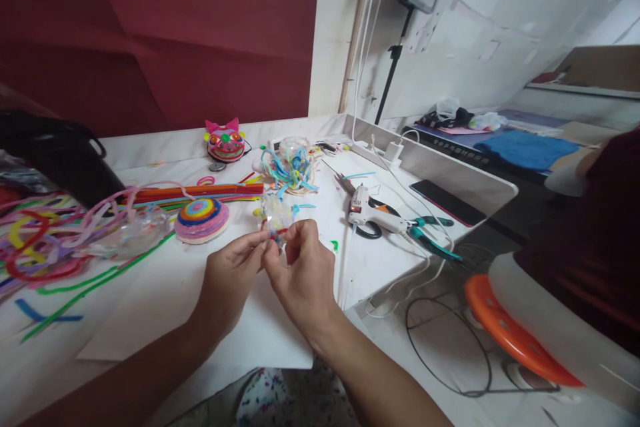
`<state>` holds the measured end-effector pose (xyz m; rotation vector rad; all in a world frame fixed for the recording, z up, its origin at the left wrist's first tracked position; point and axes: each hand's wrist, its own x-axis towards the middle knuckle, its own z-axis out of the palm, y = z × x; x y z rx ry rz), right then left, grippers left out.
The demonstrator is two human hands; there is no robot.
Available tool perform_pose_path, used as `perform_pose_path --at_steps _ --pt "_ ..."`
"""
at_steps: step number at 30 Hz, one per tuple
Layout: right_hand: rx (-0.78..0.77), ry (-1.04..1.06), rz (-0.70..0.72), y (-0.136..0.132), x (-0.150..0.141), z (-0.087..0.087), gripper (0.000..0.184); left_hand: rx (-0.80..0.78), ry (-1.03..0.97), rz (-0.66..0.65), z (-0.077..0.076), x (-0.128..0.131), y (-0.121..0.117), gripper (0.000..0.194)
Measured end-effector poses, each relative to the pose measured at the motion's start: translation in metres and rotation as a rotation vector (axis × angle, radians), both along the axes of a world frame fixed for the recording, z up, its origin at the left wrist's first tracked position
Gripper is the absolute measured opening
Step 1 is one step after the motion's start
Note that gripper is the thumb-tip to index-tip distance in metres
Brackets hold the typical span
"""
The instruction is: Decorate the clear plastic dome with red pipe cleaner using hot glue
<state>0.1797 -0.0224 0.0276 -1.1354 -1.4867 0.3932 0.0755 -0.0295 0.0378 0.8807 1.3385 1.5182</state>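
Note:
My left hand (231, 275) and my right hand (306, 273) meet over the front of the table. Both are closed, with thumbs and fingertips pinching a small red pipe cleaner piece (278, 234) that has a bit of blue beside it. The fingers hide most of it. Just behind my fingertips lies a see-through plastic bag (275, 209) with small coloured bits. Left of my hands sits a dome (202, 219) of coiled pipe cleaners in rainbow rings. A bundle of straight pipe cleaners (200, 194), mostly red and orange, lies behind the dome.
Loose pipe cleaners (35, 240) tangle at the left, and a blue and beige heap (293, 170) lies behind. A pink cat-eared figure (225, 141) stands by the wall. A hot glue gun (375, 213), pliers (435, 240) and a phone (447, 203) lie right. An orange stool (515, 333) stands beyond.

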Motion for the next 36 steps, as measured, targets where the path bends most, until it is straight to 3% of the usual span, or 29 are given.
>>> perform_pose_path --at_steps 29,36 --pt "-0.151 0.195 0.081 0.004 -0.004 -0.001 0.016 0.02 0.086 0.001 -0.008 -0.006 -0.001 0.028" --pt "-0.057 0.127 0.071 -0.001 0.002 -0.006 0.009 0.003 0.123 0.041 -0.001 -0.002 -0.002 0.023"
